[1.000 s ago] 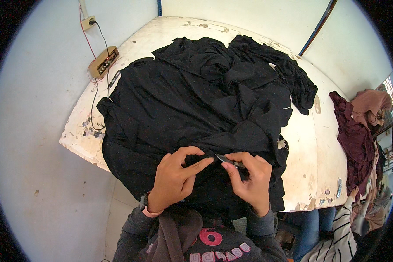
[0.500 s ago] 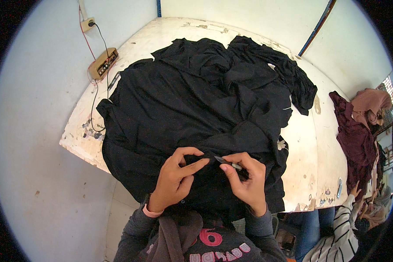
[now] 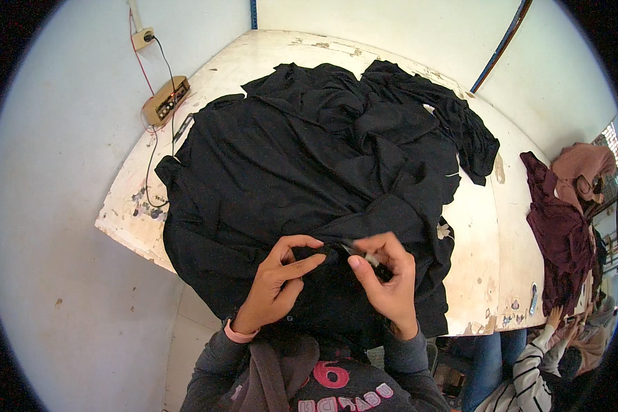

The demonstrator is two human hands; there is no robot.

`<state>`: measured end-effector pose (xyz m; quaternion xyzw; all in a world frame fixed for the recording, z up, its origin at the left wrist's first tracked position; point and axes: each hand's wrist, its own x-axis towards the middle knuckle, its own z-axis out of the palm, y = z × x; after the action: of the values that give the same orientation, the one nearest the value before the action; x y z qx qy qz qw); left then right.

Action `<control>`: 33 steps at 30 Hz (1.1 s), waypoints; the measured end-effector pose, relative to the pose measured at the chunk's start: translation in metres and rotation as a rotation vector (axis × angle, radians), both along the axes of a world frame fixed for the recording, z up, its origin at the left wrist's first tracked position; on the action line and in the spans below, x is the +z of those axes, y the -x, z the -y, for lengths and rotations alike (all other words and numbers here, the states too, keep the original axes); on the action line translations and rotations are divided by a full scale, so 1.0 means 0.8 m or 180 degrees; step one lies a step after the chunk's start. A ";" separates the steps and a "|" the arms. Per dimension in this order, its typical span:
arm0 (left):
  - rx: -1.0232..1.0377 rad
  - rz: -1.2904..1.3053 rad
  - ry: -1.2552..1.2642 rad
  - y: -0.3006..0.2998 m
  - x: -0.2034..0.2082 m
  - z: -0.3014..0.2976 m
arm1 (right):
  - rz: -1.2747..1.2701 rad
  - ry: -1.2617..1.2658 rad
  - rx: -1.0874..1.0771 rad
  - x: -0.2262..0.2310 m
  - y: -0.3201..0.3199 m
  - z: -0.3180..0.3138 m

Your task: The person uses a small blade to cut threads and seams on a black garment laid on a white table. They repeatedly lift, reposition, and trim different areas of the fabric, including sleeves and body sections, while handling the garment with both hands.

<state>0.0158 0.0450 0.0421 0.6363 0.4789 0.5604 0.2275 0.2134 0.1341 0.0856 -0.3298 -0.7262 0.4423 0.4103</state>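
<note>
A large black garment (image 3: 275,165) lies in folds over the table and hangs past its near edge. My left hand (image 3: 275,278) pinches a bunched bit of the black cloth between thumb and fingers. Just right of it, my right hand (image 3: 388,278) is closed on small thread snips (image 3: 348,247), whose pointed tip reaches toward the pinched cloth. The fingers hide most of the snips, and motion smears the right index finger. A small button shows on the cloth below my left hand.
The worn white table (image 3: 470,275) runs up to the walls. At its left edge a brown box with knobs (image 3: 166,101) has a cable to a wall socket (image 3: 143,38). On the right lie a maroon garment (image 3: 559,240) and a person's striped sleeve (image 3: 532,374).
My right index finger has lifted and shifted on the snips, blurred by motion. My left hand keeps its pinch almost in place. On the right, the other person's hands have moved on the maroon cloth.
</note>
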 end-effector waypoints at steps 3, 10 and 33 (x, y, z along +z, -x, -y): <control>-0.0039 -0.0063 -0.0013 0.003 -0.004 0.001 | -0.0491 0.0618 0.0404 0.023 0.012 0.000; 0.0506 0.0308 -0.0011 -0.010 -0.002 -0.002 | -0.0094 -0.0200 0.0856 0.001 0.012 -0.005; 0.1158 -0.1495 -0.1154 0.006 0.006 -0.001 | 0.0959 -0.1496 0.0181 0.020 -0.006 0.016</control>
<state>0.0108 0.0456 0.0471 0.6822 0.5164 0.5059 -0.1093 0.2180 0.1213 0.1019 -0.2670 -0.8706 0.2190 0.3503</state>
